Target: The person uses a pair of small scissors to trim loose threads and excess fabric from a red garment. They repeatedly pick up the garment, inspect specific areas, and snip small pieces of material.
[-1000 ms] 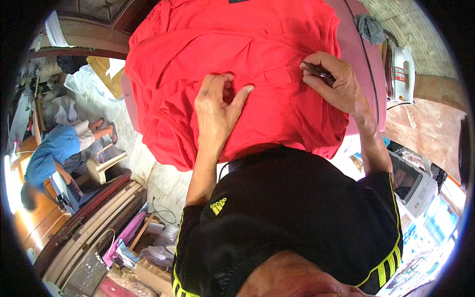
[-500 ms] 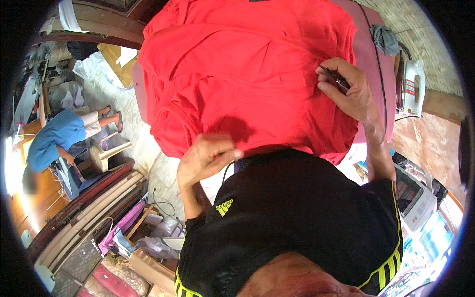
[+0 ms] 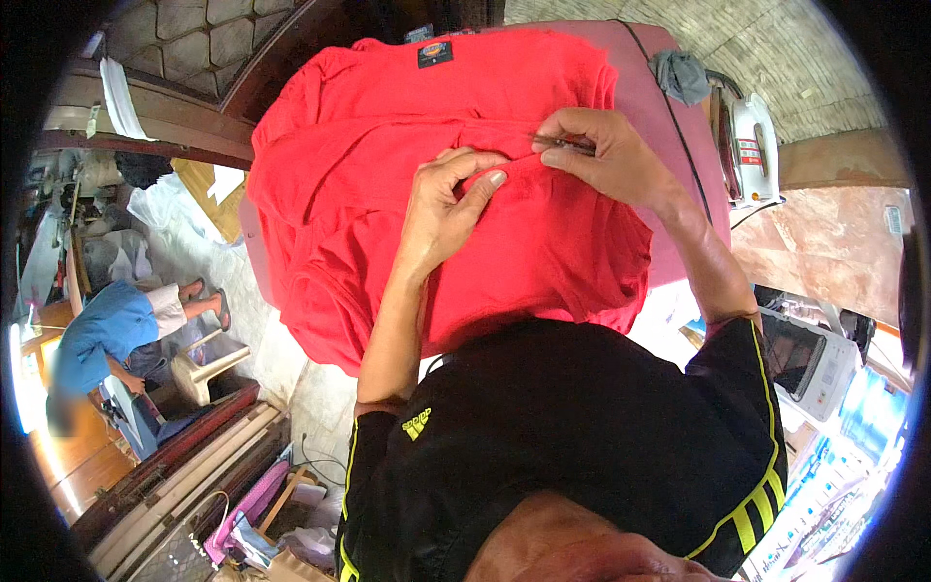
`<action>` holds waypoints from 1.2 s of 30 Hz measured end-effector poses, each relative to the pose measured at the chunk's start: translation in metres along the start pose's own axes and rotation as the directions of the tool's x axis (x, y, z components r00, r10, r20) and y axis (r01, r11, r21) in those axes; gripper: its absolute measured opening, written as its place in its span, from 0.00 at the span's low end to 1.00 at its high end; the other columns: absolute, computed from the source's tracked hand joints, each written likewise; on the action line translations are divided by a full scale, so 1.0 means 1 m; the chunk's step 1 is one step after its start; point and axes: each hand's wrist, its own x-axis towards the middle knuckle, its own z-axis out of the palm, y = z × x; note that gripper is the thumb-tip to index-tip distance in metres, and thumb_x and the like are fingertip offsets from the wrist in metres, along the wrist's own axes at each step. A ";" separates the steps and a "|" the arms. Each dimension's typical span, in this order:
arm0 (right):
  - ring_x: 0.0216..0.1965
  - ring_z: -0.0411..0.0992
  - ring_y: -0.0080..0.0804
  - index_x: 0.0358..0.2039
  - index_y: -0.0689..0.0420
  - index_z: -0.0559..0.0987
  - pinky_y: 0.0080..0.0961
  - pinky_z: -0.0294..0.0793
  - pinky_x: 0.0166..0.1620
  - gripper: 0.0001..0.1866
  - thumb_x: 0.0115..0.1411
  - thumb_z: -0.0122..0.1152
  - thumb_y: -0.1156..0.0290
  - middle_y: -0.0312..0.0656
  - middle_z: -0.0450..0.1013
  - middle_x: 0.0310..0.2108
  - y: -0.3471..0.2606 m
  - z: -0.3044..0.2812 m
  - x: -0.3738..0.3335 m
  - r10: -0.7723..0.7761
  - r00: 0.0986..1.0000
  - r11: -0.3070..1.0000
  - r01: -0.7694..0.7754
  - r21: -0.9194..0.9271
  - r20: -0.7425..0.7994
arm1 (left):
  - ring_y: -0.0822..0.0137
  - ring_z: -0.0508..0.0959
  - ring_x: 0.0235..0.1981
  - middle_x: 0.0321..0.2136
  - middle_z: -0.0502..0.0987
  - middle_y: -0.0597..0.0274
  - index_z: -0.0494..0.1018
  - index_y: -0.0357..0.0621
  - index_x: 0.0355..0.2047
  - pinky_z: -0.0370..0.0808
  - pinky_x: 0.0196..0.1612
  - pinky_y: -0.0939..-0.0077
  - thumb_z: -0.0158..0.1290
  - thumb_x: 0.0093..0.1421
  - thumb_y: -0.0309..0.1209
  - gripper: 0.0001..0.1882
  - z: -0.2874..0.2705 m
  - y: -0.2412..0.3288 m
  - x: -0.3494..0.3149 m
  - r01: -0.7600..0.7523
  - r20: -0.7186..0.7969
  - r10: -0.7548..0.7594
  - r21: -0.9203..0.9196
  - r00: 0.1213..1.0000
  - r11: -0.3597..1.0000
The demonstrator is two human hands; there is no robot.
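Note:
A red knit garment (image 3: 524,252) lies spread in folds in front of me, a dark neck label (image 3: 434,54) showing at its far edge. My left hand (image 3: 448,204) pinches a fold of the red fabric between thumb and fingers near the middle. Just right of it, my right hand (image 3: 611,160) is closed around small dark thread snips (image 3: 567,145), whose tips point left at the same raised fold. Whether the blades touch the cloth is too small to tell.
Under the garment is a pink padded board (image 3: 635,82), with a black cord along its right side. A grey cloth (image 3: 682,76) and a white handled appliance (image 3: 754,150) sit at the right. Far left, a person in blue (image 3: 112,335) bends beside a stool (image 3: 206,371).
My left hand has moved up and forward onto the garment and taken a fold. My right hand, with the snips, has come left toward it. The neck label has come fully into view.

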 end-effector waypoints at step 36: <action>0.36 0.75 0.36 0.43 0.58 0.73 0.33 0.71 0.41 0.13 0.66 0.52 0.62 0.43 0.74 0.33 -0.018 -0.026 0.024 -0.002 0.903 0.969 0.107 -0.221 0.429 | 0.74 0.76 0.34 0.30 0.80 0.63 0.80 0.35 0.35 0.71 0.42 0.80 0.62 0.54 0.22 0.08 0.008 0.006 0.001 0.239 -0.015 -0.260 -0.341 0.966 0.909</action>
